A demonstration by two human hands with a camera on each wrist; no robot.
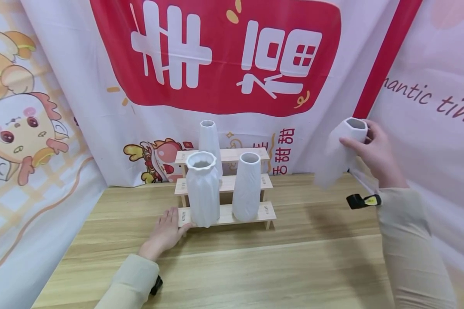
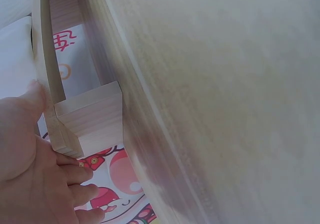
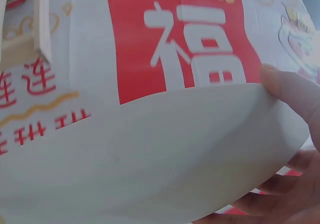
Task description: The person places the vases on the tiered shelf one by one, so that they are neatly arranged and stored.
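A light wooden three-tier stand (image 1: 226, 216) is on the table. My left hand (image 1: 164, 231) rests at the left end of its lowest shelf, the thumb at the front edge and the extended fingers beside the end; in the left wrist view the thumb (image 2: 34, 97) touches the board (image 2: 47, 59). A white vase with a scalloped rim (image 1: 203, 189) and a smooth tapered one (image 1: 247, 189) stand at the front. Behind them is a slim white vase (image 1: 210, 139). Off to the right, my right hand (image 1: 377, 150) grips a white vase with an angular mouth (image 1: 342, 146) near its top, raised and tilted, its lower end blurred.
A wood-grain table (image 1: 294, 266) lies under the stand. Printed cloth (image 1: 232, 98) hangs close behind it, with more cloth at the left (image 1: 35, 128) and right (image 1: 441, 141) sides. Both wrists wear black straps.
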